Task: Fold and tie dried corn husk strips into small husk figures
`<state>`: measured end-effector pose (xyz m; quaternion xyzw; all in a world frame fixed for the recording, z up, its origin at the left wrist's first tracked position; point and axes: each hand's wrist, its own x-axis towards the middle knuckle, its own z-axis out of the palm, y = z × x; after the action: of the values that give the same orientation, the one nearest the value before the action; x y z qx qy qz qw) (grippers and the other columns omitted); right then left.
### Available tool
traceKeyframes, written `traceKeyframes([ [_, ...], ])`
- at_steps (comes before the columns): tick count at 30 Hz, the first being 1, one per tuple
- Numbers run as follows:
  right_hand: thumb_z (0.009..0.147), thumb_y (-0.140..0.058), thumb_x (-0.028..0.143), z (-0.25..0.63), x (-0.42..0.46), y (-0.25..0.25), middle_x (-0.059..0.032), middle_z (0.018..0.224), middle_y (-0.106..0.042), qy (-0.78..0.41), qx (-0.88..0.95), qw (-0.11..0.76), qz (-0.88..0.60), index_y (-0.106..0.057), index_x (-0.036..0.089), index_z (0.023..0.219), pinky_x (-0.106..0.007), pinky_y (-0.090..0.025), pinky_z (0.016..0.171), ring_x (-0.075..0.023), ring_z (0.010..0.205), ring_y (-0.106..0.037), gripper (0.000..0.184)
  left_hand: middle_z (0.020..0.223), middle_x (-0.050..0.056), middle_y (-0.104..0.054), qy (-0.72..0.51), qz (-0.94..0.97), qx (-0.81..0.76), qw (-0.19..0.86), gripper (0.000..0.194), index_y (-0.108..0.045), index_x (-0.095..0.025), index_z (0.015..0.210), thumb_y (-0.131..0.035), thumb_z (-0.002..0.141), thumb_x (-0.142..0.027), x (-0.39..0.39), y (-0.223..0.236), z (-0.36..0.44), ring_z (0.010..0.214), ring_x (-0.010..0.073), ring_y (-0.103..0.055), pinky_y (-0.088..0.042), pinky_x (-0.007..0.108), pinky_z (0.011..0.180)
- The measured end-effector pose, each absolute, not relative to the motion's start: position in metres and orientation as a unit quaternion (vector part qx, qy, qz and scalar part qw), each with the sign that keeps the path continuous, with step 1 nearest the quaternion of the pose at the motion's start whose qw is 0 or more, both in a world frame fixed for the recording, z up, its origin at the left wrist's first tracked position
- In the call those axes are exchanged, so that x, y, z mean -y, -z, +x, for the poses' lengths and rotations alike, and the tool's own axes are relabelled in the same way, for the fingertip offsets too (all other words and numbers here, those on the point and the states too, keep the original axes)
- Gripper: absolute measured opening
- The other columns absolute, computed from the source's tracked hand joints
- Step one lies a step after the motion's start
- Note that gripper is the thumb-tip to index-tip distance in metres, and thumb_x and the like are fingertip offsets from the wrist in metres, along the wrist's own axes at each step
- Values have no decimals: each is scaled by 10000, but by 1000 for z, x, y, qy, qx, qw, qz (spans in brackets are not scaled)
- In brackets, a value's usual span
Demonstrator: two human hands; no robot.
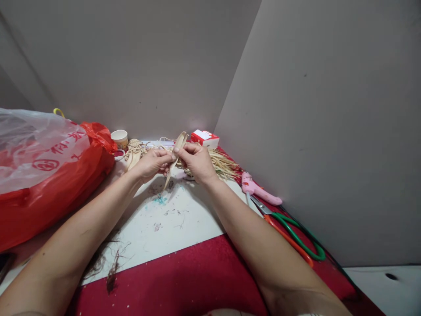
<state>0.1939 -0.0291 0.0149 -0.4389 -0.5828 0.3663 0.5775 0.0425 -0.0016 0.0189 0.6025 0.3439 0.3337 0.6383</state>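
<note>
From where I stand, the pale strip [180, 140] is up between the person's two hands, above the white board [197, 219] on the red worktop [171, 285]. The fingers of the left hand [154, 164] pinch it near its middle, and those of the right hand [198, 164] pinch it just beside them; one end points up and away, the other hangs toward the board. I'd judge this an early stage: the strip is in hand, but I see nothing joined to it, and plenty of loose straw [225, 164] lies behind the right hand, with a tangle of pale cord [134, 148] beyond the left. The scissors [263, 207] and the pink glue gun [259, 191] lie to the right, untouched. What exactly the fingertips are doing is hard to make out, since the thumbs and knuckles cover the pinched part, so I can't tell whether it is folded or split there. The hands also hide part of the straw, the big red bag [49, 210] is cut off at the left, and the dark fibres [112, 276] near the left forearm are too blurred to name.
</note>
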Motion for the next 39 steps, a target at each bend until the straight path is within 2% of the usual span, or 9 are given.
traceKeyframes([
  [9,732,-636,485,192,26,-8,41,492,-419,-306,565,614,-459,-437,197,511,-228,-310,482,-82,492,-356,414,501,-61,-446,-332,613,-357,622,203,-569,-143,611,-699,674,-285,1,-20,42,447,35,-375,-354,193,484],
  [13,745,-620,507,191,28,-10,39,509,-399,-285,561,622,-466,-445,200,522,-234,-309,495,-89,508,-354,418,494,-59,-450,-325,609,-359,628,200,-555,-149,586,-694,676,-260,-1,-18,41,455,44,-414,-377,195,486],
  [19,776,-606,511,195,26,-9,30,521,-370,-239,539,654,-474,-394,207,518,-244,-320,515,-99,535,-359,452,504,-34,-501,-313,601,-378,630,114,-618,-135,624,-667,690,-213,-4,-14,41,457,61,-479,-413,206,486],
  [23,790,-606,506,204,24,-14,23,550,-406,-221,509,688,-469,-439,209,562,-250,-347,521,-113,562,-425,410,599,8,-598,-304,601,-414,613,64,-663,-118,685,-656,701,-179,-6,-10,40,464,58,-486,-428,210,477],
  [27,794,-603,535,221,23,-27,20,576,-451,-221,490,711,-453,-528,209,649,-244,-370,517,-117,584,-475,364,612,8,-602,-301,590,-454,596,81,-691,-99,751,-676,708,-166,-13,-3,36,463,52,-470,-447,212,479],
  [31,748,-650,553,234,26,-39,19,579,-487,-313,507,667,-448,-572,203,712,-217,-363,473,-100,557,-474,361,632,14,-609,-325,564,-439,619,115,-676,-96,739,-724,688,-186,-17,-5,31,488,55,-498,-447,205,483],
  [35,643,-768,423,231,29,-39,38,556,-500,-431,547,572,-434,-568,174,682,-191,-342,440,-68,502,-459,322,611,1,-587,-363,549,-392,643,222,-638,-102,719,-778,662,-265,-16,-15,29,494,57,-503,-451,203,492],
  [39,632,-772,332,220,32,-34,46,571,-530,-454,582,523,-427,-563,170,724,-190,-346,442,-61,482,-465,280,596,-10,-558,-374,549,-353,659,296,-613,-116,716,-793,661,-345,-12,-21,30,488,56,-486,-444,203,490],
])
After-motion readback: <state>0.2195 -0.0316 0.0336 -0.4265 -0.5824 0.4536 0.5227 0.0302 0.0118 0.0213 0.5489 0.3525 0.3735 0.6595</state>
